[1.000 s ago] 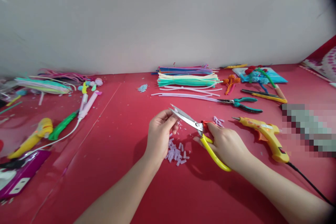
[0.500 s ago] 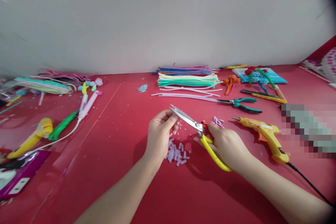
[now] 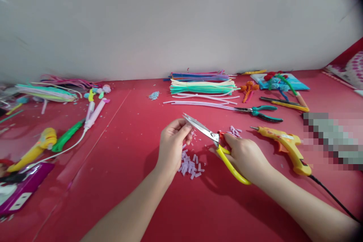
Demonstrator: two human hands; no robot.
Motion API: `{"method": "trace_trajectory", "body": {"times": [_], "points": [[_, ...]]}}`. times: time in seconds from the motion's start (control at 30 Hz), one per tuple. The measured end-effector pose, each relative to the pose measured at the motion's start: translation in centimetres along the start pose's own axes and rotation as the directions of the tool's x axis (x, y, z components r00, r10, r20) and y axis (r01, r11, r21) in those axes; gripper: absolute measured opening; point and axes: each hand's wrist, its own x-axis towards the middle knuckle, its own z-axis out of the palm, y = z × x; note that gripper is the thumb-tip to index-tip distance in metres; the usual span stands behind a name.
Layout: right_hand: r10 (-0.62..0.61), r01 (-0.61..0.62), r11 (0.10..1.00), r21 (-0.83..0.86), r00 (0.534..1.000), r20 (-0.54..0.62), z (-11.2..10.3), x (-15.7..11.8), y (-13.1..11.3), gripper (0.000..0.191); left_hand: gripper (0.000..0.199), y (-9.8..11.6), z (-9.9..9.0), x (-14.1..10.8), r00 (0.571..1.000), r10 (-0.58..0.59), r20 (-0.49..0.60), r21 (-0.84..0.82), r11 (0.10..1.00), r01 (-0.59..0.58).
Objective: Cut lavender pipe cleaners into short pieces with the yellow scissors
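Observation:
My right hand (image 3: 245, 155) is closed around the handles of scissors (image 3: 211, 135) with yellow and red grips. Their silver blades point up and left, and the tips lie over the fingertips of my left hand (image 3: 173, 143). Thumb and fingers of that left hand are pinched together at the blades; whatever they hold is too small or hidden to name. Below and between the hands lies a pile of short lilac pieces (image 3: 188, 166) on the red table (image 3: 119, 196). More lilac pieces (image 3: 235, 131) lie just beyond my right hand.
Yellow glue gun (image 3: 286, 145) with a black cord at the right. Teal-handled pliers (image 3: 266, 113) and bundled pipe cleaners (image 3: 202, 86) lie further back. At the left are a pink hair-iron-like tool (image 3: 96, 113), a green-handled tool (image 3: 68, 136) and a purple case (image 3: 31, 187).

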Motion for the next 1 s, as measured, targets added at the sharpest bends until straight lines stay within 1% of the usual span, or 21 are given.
{"method": "trace_trajectory", "body": {"times": [0.2, 0.37, 0.53, 0.6, 0.63, 0.7, 0.77, 0.83, 0.93, 1.0], "points": [[0.02, -0.019, 1.0, -0.012, 1.0, 0.008, -0.3, 0.1, 0.1, 0.038, 0.011, 0.1, 0.0, 0.0, 1.0, -0.014, -0.017, 0.022, 1.0, 0.014], [0.093, -0.093, 0.996, -0.007, 0.995, 0.034, -0.7, 0.3, 0.0, 0.038, 0.014, 0.1, 0.2, -0.1, 1.0, -0.004, -0.016, 0.012, 1.0, 0.004], [0.113, -0.113, 0.993, 0.034, 0.994, 0.002, -0.9, 0.5, 0.1, 0.032, 0.014, 0.0, 0.3, -0.1, 0.998, -0.029, 0.056, -0.016, 0.999, 0.03], [0.12, -0.12, 0.986, 0.113, 0.993, 0.01, -1.0, 0.6, 0.0, 0.03, 0.016, -0.1, 0.3, -0.2, 0.994, -0.068, 0.089, -0.005, 0.998, 0.069], [0.123, -0.124, 0.976, 0.177, 0.992, 0.018, -1.1, 0.7, -0.1, 0.029, 0.017, -0.2, 0.4, -0.2, 0.989, -0.091, 0.114, 0.008, 0.996, 0.091], [0.118, -0.12, 0.93, 0.348, 0.993, 0.029, -1.3, 0.7, -0.4, 0.026, 0.019, -0.3, 0.7, -0.4, 0.972, -0.141, 0.186, 0.048, 0.99, 0.135], [0.104, -0.107, 0.84, 0.533, 0.994, 0.035, -1.5, 0.7, -0.7, 0.023, 0.02, -0.5, 1.0, -0.7, 0.941, -0.203, 0.272, 0.107, 0.978, 0.18], [0.088, -0.1, 0.736, 0.67, 0.995, 0.052, -1.8, 0.6, -1.0, 0.019, 0.022, -0.6, 1.3, -1.1, 0.901, -0.272, 0.339, 0.176, 0.959, 0.224], [0.09, -0.129, 0.623, 0.771, 0.992, 0.093, -2.1, 0.4, -1.2, 0.015, 0.024, -0.8, 1.5, -1.5, 0.852, -0.344, 0.396, 0.263, 0.931, 0.254], [0.102, -0.148, 0.584, 0.798, 0.989, 0.11, -2.2, 0.2, -1.2, 0.014, 0.024, -0.8, 1.5, -1.6, 0.838, -0.364, 0.408, 0.308, 0.918, 0.249]]}}
